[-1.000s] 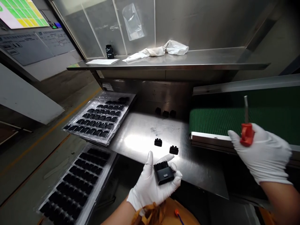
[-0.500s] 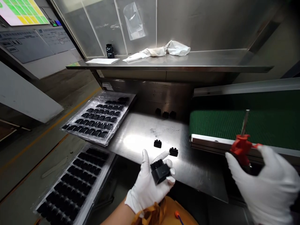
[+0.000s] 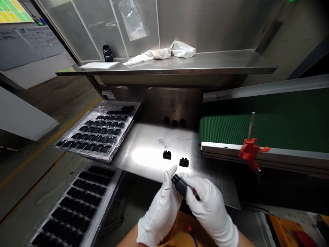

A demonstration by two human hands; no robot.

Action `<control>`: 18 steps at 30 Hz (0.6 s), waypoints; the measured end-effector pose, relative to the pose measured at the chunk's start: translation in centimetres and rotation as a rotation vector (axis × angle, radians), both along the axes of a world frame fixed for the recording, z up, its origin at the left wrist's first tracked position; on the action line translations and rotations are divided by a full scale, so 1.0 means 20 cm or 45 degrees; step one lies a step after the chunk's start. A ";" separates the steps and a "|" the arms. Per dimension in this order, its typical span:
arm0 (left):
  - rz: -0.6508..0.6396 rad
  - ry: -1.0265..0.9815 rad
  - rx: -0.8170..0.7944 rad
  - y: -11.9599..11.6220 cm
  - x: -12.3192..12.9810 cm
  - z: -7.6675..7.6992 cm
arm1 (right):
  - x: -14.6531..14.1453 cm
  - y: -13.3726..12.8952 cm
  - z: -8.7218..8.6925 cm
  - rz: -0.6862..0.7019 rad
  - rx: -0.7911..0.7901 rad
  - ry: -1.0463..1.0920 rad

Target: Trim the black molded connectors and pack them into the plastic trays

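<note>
A black plastic housing is held tilted in front of me, just beyond the near edge of the metal table. My right hand, in a white glove, closes its thumb and fingers round the lower right part. My left hand, also gloved, is against the housing's left side, thumb and forefinger pointing up; its other fingers are partly hidden. Past my hands, two small black connector pieces sit on the table. Several similar pieces stand farther back in shadow.
Trays of black parts lie at the left, one above the other. A green conveyor belt runs along the right, with a red clamp and metal rod at its near edge. A metal shelf bearing white cloth crosses the back.
My right hand has come from beside the red clamp to the housing and grips it. My left hand has turned from palm up to upright. The view has shifted slightly right.
</note>
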State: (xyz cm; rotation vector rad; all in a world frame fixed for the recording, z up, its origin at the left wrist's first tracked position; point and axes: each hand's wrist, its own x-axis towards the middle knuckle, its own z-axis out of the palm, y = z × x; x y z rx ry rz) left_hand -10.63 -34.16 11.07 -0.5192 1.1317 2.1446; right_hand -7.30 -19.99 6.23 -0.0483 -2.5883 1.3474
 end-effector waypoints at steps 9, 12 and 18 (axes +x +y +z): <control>-0.056 0.337 -0.064 0.02 0.03 -0.15 | -0.04 -0.05 0.10 -0.102 -1.797 -0.709; -0.071 0.413 -0.091 0.01 0.01 -0.18 | -0.01 -0.06 0.11 -0.089 -1.787 -0.692; -0.224 0.400 -0.003 -0.02 0.00 -0.16 | 0.03 -0.07 0.13 -0.033 -1.532 -0.574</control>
